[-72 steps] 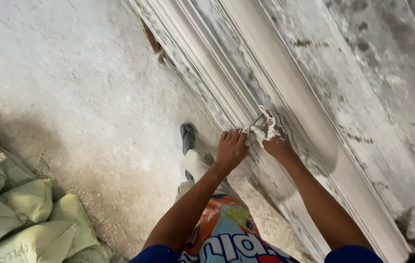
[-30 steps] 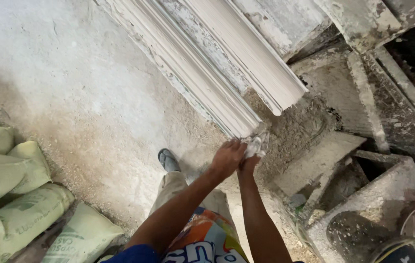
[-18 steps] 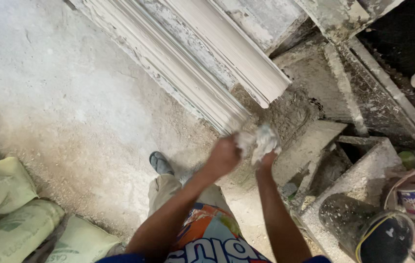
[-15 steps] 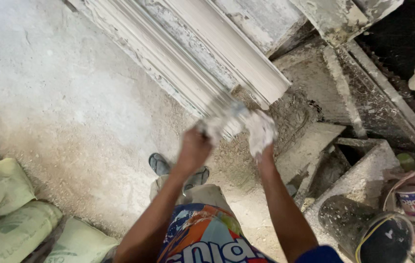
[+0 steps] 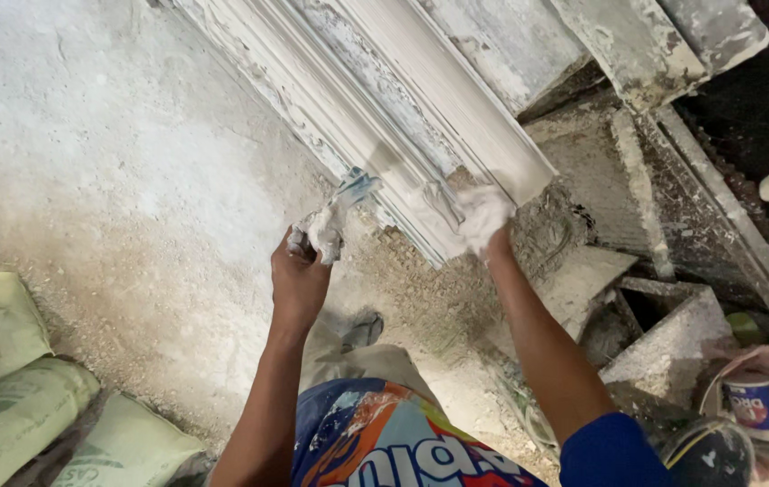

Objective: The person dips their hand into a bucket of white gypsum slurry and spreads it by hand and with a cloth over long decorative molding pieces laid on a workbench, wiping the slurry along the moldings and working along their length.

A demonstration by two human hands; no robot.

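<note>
Our left hand (image 5: 302, 271) has a closed grip on a plaster-caked scraper (image 5: 335, 212); our right hand (image 5: 484, 219), coated white, presses on the plaster moulding (image 5: 421, 135), its grip unclear

a long white plaster cornice moulding (image 5: 402, 117) lies diagonally from upper left to its cut end at centre, its stepped profile smeared with wet plaster. a plaster-caked tool with a bluish tip (image 5: 335, 212) touches its lower edge. a white plaster-soaked wad (image 5: 482, 215) presses against its end.
</note>
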